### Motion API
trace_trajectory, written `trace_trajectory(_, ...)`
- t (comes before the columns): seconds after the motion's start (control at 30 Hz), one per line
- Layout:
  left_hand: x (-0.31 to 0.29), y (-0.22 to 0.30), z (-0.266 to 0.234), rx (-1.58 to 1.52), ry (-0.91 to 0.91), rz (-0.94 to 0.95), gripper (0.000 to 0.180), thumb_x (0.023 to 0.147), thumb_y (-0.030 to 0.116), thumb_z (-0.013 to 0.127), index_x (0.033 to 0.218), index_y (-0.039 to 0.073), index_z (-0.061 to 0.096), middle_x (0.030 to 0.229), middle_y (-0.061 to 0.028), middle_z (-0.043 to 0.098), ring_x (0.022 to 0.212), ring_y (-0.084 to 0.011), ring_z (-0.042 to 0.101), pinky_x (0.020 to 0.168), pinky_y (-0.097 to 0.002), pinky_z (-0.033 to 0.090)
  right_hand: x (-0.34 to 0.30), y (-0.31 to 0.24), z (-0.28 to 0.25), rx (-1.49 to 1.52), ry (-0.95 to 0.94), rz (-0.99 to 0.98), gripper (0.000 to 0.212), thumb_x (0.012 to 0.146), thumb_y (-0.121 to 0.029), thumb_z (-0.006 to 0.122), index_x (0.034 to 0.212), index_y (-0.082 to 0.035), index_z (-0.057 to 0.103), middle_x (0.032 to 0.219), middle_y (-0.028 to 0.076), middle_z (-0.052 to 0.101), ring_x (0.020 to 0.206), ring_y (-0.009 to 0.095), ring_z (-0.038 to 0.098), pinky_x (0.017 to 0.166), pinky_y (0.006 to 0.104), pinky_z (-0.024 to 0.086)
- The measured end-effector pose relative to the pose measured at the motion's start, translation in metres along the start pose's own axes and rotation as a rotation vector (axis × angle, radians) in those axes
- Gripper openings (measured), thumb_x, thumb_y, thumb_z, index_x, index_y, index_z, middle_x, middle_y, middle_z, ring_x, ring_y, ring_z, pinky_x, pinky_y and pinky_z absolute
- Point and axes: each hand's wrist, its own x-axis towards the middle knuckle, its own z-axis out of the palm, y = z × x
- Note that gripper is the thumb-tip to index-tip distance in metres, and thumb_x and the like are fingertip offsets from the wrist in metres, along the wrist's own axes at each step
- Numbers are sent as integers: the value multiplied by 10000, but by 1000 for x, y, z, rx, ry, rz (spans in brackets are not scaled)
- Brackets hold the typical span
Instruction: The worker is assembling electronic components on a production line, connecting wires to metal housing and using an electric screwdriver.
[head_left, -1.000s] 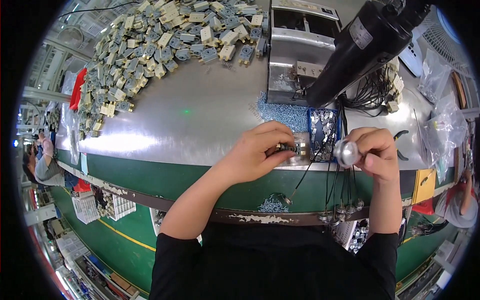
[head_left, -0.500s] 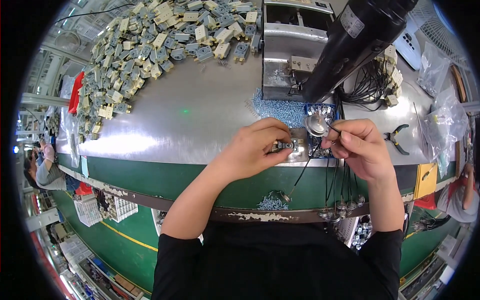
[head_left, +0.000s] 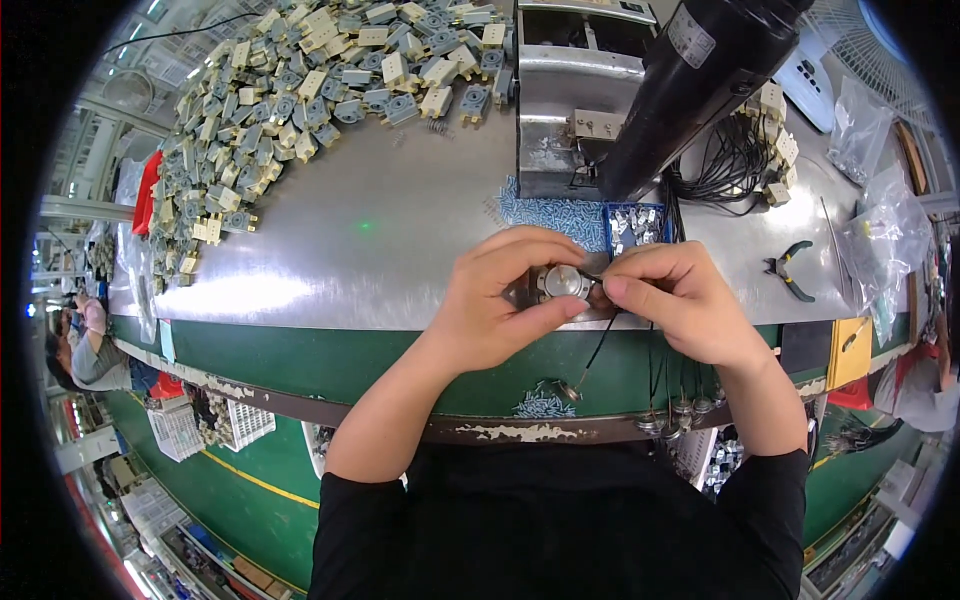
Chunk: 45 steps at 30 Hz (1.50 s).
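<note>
A round silver metal cap (head_left: 565, 281) sits between my hands, just above the front edge of the steel tabletop. My left hand (head_left: 492, 302) curls around it, thumb at its lower edge and fingers along the top; the small part gripped there before is hidden under the cap. Thumb and index finger of my right hand (head_left: 690, 305) are pinched on the black wire (head_left: 596, 279) at the cap's right side. Below, a similar metal cap (head_left: 569, 391) hangs on a black wire over the green front strip, beside a small pile of screws (head_left: 545, 402).
Blue screws (head_left: 555, 222) and a blue tray (head_left: 638, 228) of small metal parts lie just beyond my hands. A black cylinder (head_left: 670, 100) leans over a metal machine (head_left: 570, 150). Cream-and-grey blocks (head_left: 300, 90) heap at far left; pliers (head_left: 792, 270) lie right. Several wired caps (head_left: 680, 412) hang in front.
My right hand has brought the metal cap left and down from above the blue tray to my left hand. The left fingers now surround it, and the small part they held is covered.
</note>
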Motion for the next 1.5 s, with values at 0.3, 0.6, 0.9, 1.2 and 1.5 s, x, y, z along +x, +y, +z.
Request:
trace_trajectory(0.3,-12,1,10,148,-29,-201,366,738,100,923,1058,29,761,1020,-91,748,716,-116,648,614,-248,494,0,4,4,-589,279,-175,116,866,-54,809,873,42,744,769,35,682,614,68,523,550,251,405)
trace_trajectory(0.6,-13,-13,18,199,0,-123,352,740,115,924,1049,27,779,1092,-111,760,755,-150,694,635,-268,531,5,16,0,-646,246,-150,94,864,-43,792,859,36,741,744,59,672,608,92,531,560,276,429)
trace_trajectory(0.9,-9,-11,13,140,-23,-140,315,740,117,907,1018,48,777,1082,-103,743,978,-256,713,853,-357,570,6,20,-1,-639,236,-181,74,858,-22,791,871,28,738,753,68,668,616,109,538,564,277,428)
trace_trajectory(1.2,-6,-22,11,196,-69,-33,339,710,94,898,1012,46,751,1084,-85,739,1042,-306,671,909,-409,534,13,22,3,-737,183,-431,88,864,69,710,942,39,736,916,155,723,796,268,700,692,347,555)
trace_trajectory(1.5,-6,-23,10,140,-84,-56,333,709,78,898,997,27,739,1065,-90,741,1012,-286,682,888,-401,532,37,15,-30,-829,-148,-528,170,794,87,713,952,26,733,934,149,706,848,329,682,737,393,558)
